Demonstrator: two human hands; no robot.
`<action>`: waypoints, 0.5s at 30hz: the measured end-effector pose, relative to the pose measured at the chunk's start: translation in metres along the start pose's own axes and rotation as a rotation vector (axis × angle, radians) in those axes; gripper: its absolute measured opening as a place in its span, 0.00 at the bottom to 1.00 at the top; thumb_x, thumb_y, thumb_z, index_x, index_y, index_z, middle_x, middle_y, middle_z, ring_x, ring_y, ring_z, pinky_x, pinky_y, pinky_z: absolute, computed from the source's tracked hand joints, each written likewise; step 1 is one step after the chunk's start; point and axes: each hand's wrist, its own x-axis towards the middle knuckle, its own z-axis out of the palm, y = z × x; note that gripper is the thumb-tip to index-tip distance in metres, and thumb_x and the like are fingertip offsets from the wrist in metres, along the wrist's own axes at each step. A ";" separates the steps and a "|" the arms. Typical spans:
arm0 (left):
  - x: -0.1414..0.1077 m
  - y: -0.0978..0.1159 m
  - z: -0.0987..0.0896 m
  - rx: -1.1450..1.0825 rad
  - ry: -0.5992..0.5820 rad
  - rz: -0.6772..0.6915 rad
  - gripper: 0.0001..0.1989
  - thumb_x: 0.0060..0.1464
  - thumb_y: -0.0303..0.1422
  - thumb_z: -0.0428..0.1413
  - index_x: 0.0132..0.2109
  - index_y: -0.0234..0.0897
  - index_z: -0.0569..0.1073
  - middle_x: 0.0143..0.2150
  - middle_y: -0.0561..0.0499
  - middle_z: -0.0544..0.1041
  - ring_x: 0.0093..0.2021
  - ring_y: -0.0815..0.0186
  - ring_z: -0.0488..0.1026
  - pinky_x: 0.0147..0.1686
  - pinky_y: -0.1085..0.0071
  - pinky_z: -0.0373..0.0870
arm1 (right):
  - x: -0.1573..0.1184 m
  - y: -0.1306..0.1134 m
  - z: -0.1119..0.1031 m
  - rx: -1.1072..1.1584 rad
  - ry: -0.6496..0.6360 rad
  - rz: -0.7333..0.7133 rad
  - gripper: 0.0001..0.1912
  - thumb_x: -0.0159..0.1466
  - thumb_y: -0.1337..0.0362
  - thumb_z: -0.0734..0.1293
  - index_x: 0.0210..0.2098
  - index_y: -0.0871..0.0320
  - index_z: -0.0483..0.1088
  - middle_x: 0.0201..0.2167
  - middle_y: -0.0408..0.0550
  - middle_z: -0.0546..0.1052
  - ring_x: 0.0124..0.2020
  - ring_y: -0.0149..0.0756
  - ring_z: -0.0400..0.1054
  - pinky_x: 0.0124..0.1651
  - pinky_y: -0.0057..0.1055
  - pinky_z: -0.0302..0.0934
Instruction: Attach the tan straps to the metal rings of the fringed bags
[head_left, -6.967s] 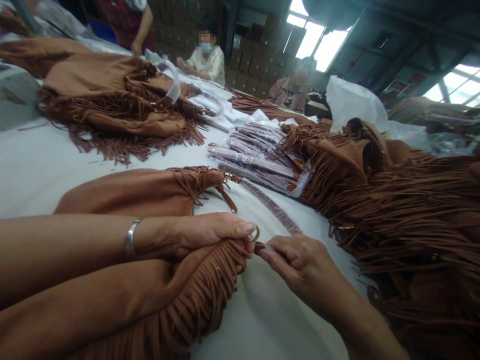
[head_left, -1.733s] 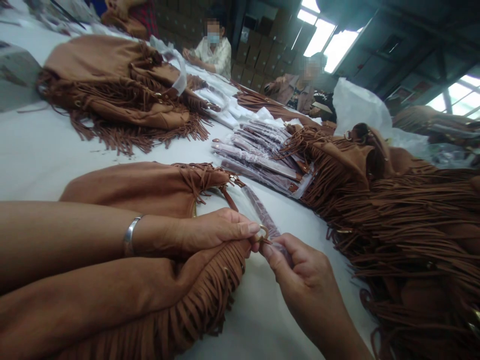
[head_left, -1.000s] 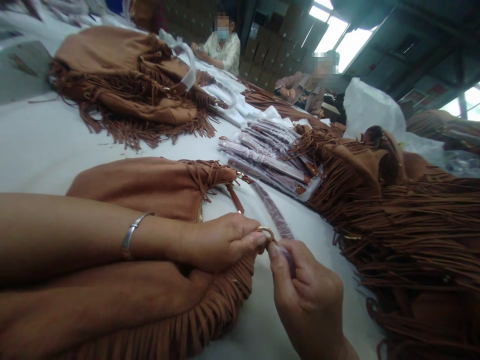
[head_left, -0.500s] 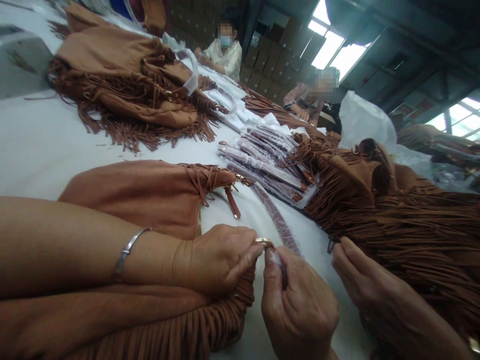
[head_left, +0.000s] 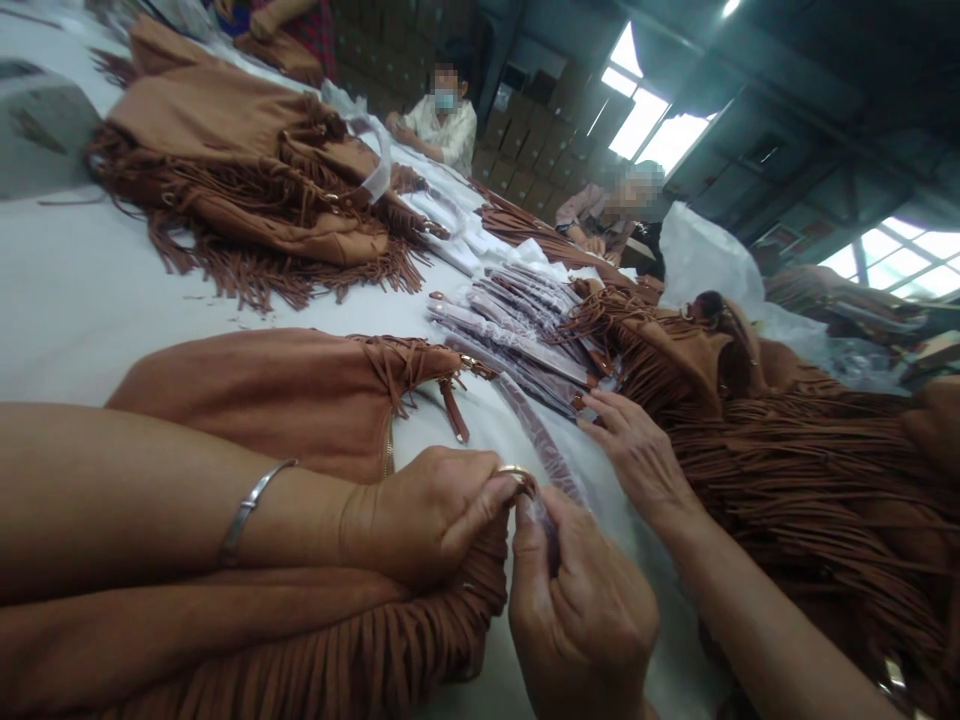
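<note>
My left hand (head_left: pixel 427 520), a silver bangle on its wrist, is closed around a gold metal ring (head_left: pixel 516 471) above the brown fringed bag (head_left: pixel 247 385). Thumb and fingers of my right hand (head_left: pixel 589 610) pinch the end of a plastic-wrapped strap (head_left: pixel 541 432) right against that ring. Whether the strap end passes through the ring is hidden by my fingers. The strap's other end meets the gold hardware at the bag's far corner, where a zipper pull (head_left: pixel 454 412) hangs. Fringe from the bag spreads below my left forearm.
Another person's hand (head_left: pixel 637 455) reaches in from the right to a pile of wrapped straps (head_left: pixel 517 325). Fringed bags lie at the far left (head_left: pixel 225 150) and in a heap on the right (head_left: pixel 817 480). Co-workers (head_left: pixel 450 125) sit across the white table (head_left: pixel 225 270).
The other person's hand has moved from the right-hand bag heap, forward and left, to the wrapped straps. My two hands keep their grip at the ring, and the view has shifted slightly.
</note>
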 end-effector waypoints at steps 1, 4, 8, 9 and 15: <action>0.000 0.000 -0.001 0.003 0.005 0.007 0.17 0.62 0.33 0.31 0.31 0.36 0.59 0.27 0.49 0.67 0.27 0.68 0.64 0.31 0.73 0.62 | 0.000 0.000 0.001 -0.015 0.009 -0.016 0.07 0.63 0.70 0.60 0.38 0.66 0.69 0.27 0.52 0.78 0.25 0.36 0.71 0.30 0.31 0.61; 0.003 0.000 -0.004 0.108 -0.061 0.004 0.17 0.62 0.35 0.32 0.32 0.35 0.61 0.27 0.48 0.68 0.26 0.67 0.63 0.29 0.71 0.61 | -0.002 0.002 0.002 0.030 -0.011 -0.044 0.07 0.63 0.71 0.60 0.37 0.65 0.69 0.27 0.51 0.78 0.25 0.35 0.71 0.30 0.30 0.62; 0.007 -0.001 -0.004 0.071 -0.131 0.003 0.17 0.62 0.34 0.32 0.31 0.36 0.61 0.27 0.49 0.68 0.26 0.67 0.63 0.31 0.71 0.61 | -0.001 0.007 0.000 0.078 -0.009 -0.003 0.07 0.63 0.71 0.60 0.36 0.64 0.70 0.26 0.49 0.77 0.24 0.34 0.70 0.30 0.30 0.61; 0.007 -0.001 -0.003 0.048 -0.136 0.002 0.17 0.62 0.34 0.32 0.31 0.36 0.61 0.27 0.49 0.68 0.27 0.67 0.64 0.31 0.71 0.61 | 0.000 0.007 -0.001 0.094 -0.012 0.017 0.06 0.63 0.71 0.61 0.36 0.64 0.70 0.27 0.50 0.77 0.25 0.34 0.71 0.31 0.29 0.61; 0.004 -0.006 0.009 -0.007 -0.271 -0.083 0.17 0.61 0.36 0.35 0.29 0.35 0.61 0.25 0.48 0.68 0.25 0.67 0.62 0.28 0.72 0.61 | 0.008 0.007 -0.004 0.227 -0.098 0.008 0.08 0.62 0.72 0.60 0.29 0.61 0.69 0.20 0.45 0.74 0.22 0.31 0.69 0.28 0.27 0.60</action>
